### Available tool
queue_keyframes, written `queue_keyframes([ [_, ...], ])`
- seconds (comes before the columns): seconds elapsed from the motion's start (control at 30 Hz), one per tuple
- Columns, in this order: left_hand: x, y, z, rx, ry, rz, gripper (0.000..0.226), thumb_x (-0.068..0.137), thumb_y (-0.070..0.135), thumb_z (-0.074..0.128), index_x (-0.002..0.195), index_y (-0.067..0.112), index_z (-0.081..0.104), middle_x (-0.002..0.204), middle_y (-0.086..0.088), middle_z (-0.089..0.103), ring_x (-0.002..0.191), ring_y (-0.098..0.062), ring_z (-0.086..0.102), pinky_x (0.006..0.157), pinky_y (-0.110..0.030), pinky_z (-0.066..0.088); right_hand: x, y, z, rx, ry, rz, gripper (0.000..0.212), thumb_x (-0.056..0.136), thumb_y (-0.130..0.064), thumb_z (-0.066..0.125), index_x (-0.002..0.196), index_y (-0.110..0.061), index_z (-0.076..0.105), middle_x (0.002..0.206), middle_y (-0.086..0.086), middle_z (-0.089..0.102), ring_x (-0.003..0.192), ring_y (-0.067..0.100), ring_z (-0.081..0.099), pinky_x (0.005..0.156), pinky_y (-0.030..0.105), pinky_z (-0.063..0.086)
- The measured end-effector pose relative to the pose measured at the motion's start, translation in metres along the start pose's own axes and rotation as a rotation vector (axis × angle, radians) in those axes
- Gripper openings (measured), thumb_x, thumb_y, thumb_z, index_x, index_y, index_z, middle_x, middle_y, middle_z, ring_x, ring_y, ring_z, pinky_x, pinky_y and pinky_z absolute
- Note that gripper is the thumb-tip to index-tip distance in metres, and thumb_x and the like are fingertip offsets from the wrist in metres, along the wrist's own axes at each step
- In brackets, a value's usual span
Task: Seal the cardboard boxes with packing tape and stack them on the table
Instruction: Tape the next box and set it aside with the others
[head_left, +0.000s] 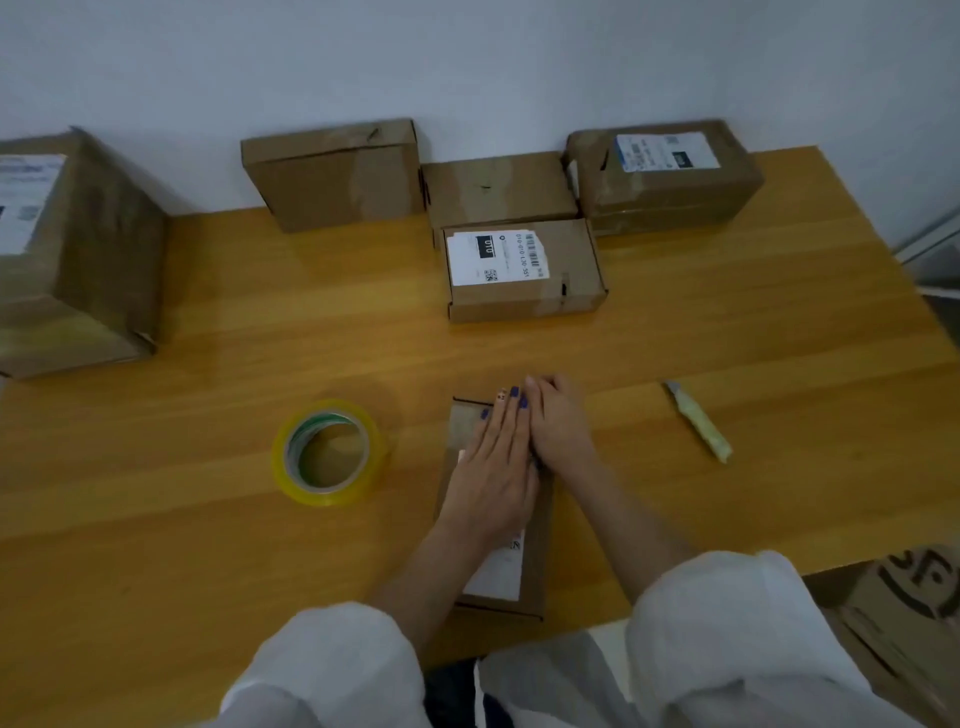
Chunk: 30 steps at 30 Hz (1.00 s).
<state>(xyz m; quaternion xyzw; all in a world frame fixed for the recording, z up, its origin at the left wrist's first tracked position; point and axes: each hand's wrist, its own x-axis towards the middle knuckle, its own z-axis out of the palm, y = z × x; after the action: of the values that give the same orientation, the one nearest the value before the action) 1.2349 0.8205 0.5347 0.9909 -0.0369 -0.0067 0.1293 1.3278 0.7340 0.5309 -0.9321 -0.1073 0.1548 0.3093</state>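
The wooden surface (208, 545) is carrying six brown boxes: a big one (78, 249) at the left, four (332, 176) near the wall, and a narrow box (535, 561) by the front edge. This last one is lying with its long axis pointing away from the person and a white label on top. The left hand (493, 467) and right hand (561, 426) are pressing on it, fingers (506, 421) straight and released. One tape roll (328, 452) is lying to its left and one knife (698, 421) to its right.

I see a slim brown box (535, 561) lying flat at the near edge of the table (208, 364), white label up. The yellowish tape roll (328, 452) lies flat to its left, apart from it. Farther back a labelled box (524, 270) touches a plain box (498, 187). A left-hand box (332, 174) and a taped box (665, 176) flank them, and a large box (78, 249) stands far left.
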Motion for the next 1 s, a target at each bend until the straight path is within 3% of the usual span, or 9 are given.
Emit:
queue_keyframes([
  [0.07, -0.003, -0.005, 0.001, 0.023, -0.052, 0.025, 0.064, 0.100, 0.032, 0.000, 0.138, -0.005, 0.034, 0.146, -0.019, 0.039, 0.137, -0.029, 0.034, 0.113, -0.041, 0.026, 0.002, 0.003, 0.002, -0.021, -0.007, 0.001, 0.043, 0.105, -0.022, 0.031, 0.103, 0.005, 0.063, 0.102, 0.018, 0.055, 0.095, 0.031, 0.052, 0.089, 0.038, 0.039],
  [0.17, -0.010, -0.016, -0.003, 0.058, -0.063, 0.025, 0.061, 0.100, 0.033, 0.005, 0.139, -0.001, 0.038, 0.148, -0.014, 0.037, 0.139, -0.024, 0.033, 0.112, -0.038, 0.019, 0.003, 0.003, 0.002, -0.029, -0.009, -0.009, 0.042, 0.104, -0.021, 0.034, 0.100, 0.007, 0.065, 0.099, 0.020, 0.057, 0.092, 0.031, 0.052, 0.086, 0.038, 0.038],
  [0.27, -0.023, -0.028, -0.006, 0.096, -0.039, -0.055, 0.055, 0.098, 0.032, 0.020, 0.141, 0.001, 0.035, 0.150, -0.014, 0.033, 0.140, -0.024, 0.029, 0.116, -0.041, 0.021, 0.001, 0.003, 0.002, -0.030, 0.033, -0.030, 0.039, 0.103, -0.018, 0.038, 0.096, 0.009, 0.065, 0.092, 0.022, 0.058, 0.088, 0.032, 0.052, 0.081, 0.036, 0.036],
  [0.33, -0.029, -0.034, -0.009, 0.114, -0.023, -0.105, 0.055, 0.096, 0.032, 0.024, 0.140, 0.000, 0.037, 0.148, -0.015, 0.036, 0.138, -0.024, 0.030, 0.111, -0.044, 0.026, 0.000, 0.003, 0.001, -0.033, 0.032, -0.032, 0.039, 0.103, -0.018, 0.038, 0.096, 0.008, 0.065, 0.091, 0.021, 0.059, 0.088, 0.031, 0.052, 0.081, 0.036, 0.036],
  [0.47, -0.027, -0.024, -0.014, 0.078, -0.015, -0.188, 0.062, 0.100, 0.037, 0.012, 0.137, -0.005, 0.040, 0.145, -0.021, 0.038, 0.137, -0.028, 0.032, 0.112, -0.043, 0.026, 0.000, -0.001, 0.001, -0.030, 0.030, -0.049, 0.038, 0.103, -0.017, 0.036, 0.091, 0.006, 0.065, 0.087, 0.020, 0.059, 0.084, 0.029, 0.051, 0.082, 0.040, 0.040],
  [0.6, -0.011, 0.007, -0.005, 0.043, -0.082, -0.018, 0.071, 0.100, 0.044, 0.004, 0.140, -0.005, 0.035, 0.148, -0.020, 0.033, 0.139, -0.029, 0.030, 0.116, -0.042, 0.024, 0.002, 0.000, -0.003, -0.015, -0.005, -0.015, 0.040, 0.105, -0.017, 0.032, 0.096, 0.006, 0.064, 0.095, 0.020, 0.060, 0.093, 0.031, 0.052, 0.083, 0.033, 0.034],
  [0.77, -0.014, -0.012, -0.006, 0.054, -0.122, 0.018, 0.061, 0.102, 0.036, 0.005, 0.138, 0.001, 0.039, 0.145, -0.013, 0.041, 0.136, -0.022, 0.037, 0.114, -0.035, 0.020, 0.003, 0.001, -0.004, 0.032, -0.064, 0.003, 0.042, 0.105, -0.019, 0.031, 0.106, 0.009, 0.063, 0.107, 0.021, 0.060, 0.103, 0.032, 0.051, 0.090, 0.034, 0.035],
  [1.0, -0.028, -0.041, -0.018, 0.057, -0.138, -0.156, 0.062, 0.101, 0.035, 0.005, 0.138, 0.001, 0.041, 0.146, -0.014, 0.039, 0.136, -0.022, 0.036, 0.109, -0.045, 0.027, 0.002, -0.001, -0.005, 0.018, -0.034, -0.021, 0.039, 0.104, -0.018, 0.034, 0.094, 0.006, 0.064, 0.085, 0.010, 0.052, 0.084, 0.020, 0.043, 0.084, 0.037, 0.037],
])
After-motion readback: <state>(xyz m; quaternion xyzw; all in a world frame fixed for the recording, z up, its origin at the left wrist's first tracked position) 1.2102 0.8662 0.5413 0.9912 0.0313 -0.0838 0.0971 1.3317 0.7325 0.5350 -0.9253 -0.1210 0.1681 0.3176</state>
